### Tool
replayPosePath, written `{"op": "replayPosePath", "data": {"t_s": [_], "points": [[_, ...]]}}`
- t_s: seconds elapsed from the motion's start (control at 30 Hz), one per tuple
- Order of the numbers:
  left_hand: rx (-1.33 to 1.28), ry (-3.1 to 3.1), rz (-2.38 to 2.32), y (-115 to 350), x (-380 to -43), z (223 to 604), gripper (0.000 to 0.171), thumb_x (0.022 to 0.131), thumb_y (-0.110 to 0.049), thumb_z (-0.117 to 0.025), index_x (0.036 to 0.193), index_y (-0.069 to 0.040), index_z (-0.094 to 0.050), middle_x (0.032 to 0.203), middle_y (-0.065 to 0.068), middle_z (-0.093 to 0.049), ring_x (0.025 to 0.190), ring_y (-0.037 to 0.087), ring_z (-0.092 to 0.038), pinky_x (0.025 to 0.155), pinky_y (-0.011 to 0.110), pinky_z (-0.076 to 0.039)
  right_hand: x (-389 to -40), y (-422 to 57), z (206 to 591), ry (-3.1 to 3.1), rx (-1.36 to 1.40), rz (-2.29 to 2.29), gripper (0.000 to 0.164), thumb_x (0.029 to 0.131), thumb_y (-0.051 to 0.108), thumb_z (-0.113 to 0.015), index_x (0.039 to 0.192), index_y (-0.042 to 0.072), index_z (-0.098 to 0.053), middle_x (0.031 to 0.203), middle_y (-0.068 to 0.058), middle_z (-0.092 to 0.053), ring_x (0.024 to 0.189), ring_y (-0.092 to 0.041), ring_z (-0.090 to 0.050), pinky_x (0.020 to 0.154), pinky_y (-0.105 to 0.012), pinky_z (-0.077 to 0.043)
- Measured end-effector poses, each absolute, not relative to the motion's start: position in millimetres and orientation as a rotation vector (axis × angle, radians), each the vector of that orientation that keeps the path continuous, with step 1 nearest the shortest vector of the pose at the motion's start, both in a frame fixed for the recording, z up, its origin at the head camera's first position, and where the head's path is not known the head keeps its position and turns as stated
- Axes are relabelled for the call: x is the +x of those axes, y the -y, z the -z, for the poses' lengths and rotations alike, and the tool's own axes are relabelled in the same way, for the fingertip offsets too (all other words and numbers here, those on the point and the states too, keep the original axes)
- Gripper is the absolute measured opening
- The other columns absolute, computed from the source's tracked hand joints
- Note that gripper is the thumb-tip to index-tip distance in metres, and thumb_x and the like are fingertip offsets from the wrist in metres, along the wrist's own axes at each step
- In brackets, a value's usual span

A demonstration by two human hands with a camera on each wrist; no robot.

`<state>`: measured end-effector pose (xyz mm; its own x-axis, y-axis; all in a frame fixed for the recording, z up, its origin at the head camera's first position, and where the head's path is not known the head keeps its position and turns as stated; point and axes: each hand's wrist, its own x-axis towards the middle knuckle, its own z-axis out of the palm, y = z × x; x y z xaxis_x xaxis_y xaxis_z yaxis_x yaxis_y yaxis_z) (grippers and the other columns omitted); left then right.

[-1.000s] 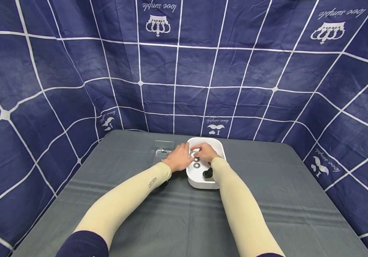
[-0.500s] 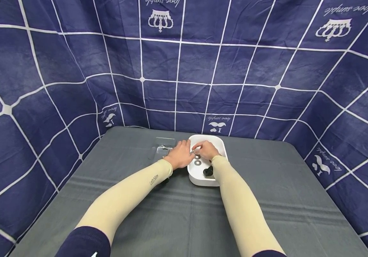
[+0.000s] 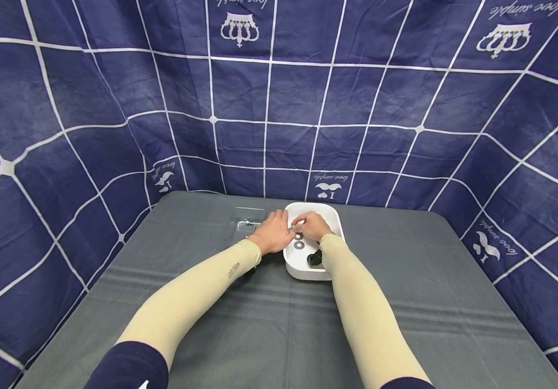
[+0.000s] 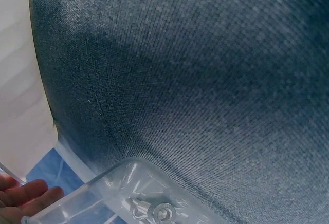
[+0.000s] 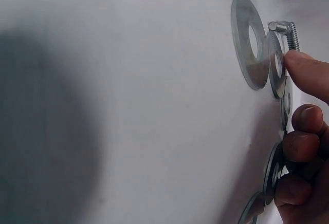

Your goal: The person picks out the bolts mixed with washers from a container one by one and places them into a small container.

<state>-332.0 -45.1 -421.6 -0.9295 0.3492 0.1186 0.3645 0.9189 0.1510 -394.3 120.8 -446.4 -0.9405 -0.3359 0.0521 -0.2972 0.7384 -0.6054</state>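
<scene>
My right hand [image 3: 312, 226] is inside the white tray [image 3: 308, 274], fingers curled. In the right wrist view its fingertip meets the end of a small L-shaped threaded metal hook [image 5: 292, 35], apparently pinched; the far side of the grip is hidden. Flat metal washers [image 5: 250, 41] lie beside those fingers on the tray floor. My left hand [image 3: 274, 232] lies across the tray's left rim, fingers fairly straight and pointing away, its thumb close to my right fingertips. In the left wrist view, the left fingers [image 4: 31, 197] show near a clear plastic box [image 4: 139, 170].
The clear box stands left of the tray, partly behind my left hand, with bolts [image 4: 163, 212] in it. A black piece [image 3: 314, 258] shows beside my right wrist over the tray. Grey cloth [image 3: 269, 319] covers the table; a blue curtain [image 3: 289, 97] hangs behind.
The right fingers have risen slightly from the tray floor, and a slim metal piece now shows between the two hands. The left hand stays at the tray's rim. The head view has shifted slightly.
</scene>
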Motion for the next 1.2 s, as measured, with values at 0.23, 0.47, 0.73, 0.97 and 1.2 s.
{"op": "replayPosePath", "data": {"t_s": [0.23,0.47,0.73,0.97,1.2], "points": [[-0.577,2.989,0.245,44,-332,419,0.052,0.1,-0.035,-0.052,0.133,0.005,-0.043,0.121,0.02,-0.052,0.116,0.035,-0.052,0.104,0.043,-0.047,-399,-123,448,-2.856,-0.556,1.029,0.013,0.084,0.014,-0.074,0.096,0.014,-0.08,0.095,-0.002,-0.075,0.078,-0.017,-0.057,0.071,-0.027,-0.042],[-0.575,2.98,0.239,46,-332,418,0.054,0.101,-0.038,-0.052,0.133,0.005,-0.044,0.123,0.021,-0.052,0.118,0.036,-0.053,0.104,0.044,-0.047,-400,-122,447,-2.867,-0.593,1.036,0.012,0.082,0.011,-0.075,0.093,0.011,-0.08,0.089,-0.002,-0.074,0.073,-0.015,-0.056,0.067,-0.025,-0.04],[-0.581,2.973,0.204,46,-332,418,0.058,0.098,-0.037,-0.054,0.135,0.007,-0.044,0.126,0.021,-0.052,0.121,0.035,-0.051,0.105,0.044,-0.048,-394,-123,442,-2.874,-0.557,1.012,0.01,0.084,0.013,-0.075,0.093,0.01,-0.079,0.084,-0.002,-0.071,0.07,-0.013,-0.052,0.063,-0.024,-0.038],[-0.562,2.989,0.119,45,-333,417,0.063,0.098,-0.038,-0.055,0.139,0.008,-0.044,0.13,0.021,-0.049,0.126,0.033,-0.047,0.106,0.041,-0.047,-391,-130,440,-2.909,-0.567,1.012,0.009,0.085,0.015,-0.075,0.091,0.01,-0.079,0.077,-0.002,-0.067,0.064,-0.014,-0.049,0.057,-0.025,-0.037],[-0.568,2.965,0.039,46,-332,414,0.065,0.096,-0.043,-0.057,0.138,0.006,-0.048,0.131,0.02,-0.052,0.126,0.033,-0.048,0.109,0.044,-0.044,-395,-137,440,-2.911,-0.585,1.022,0.008,0.086,0.016,-0.076,0.09,0.01,-0.079,0.072,0.001,-0.065,0.063,-0.014,-0.05,0.058,-0.025,-0.038]]}}
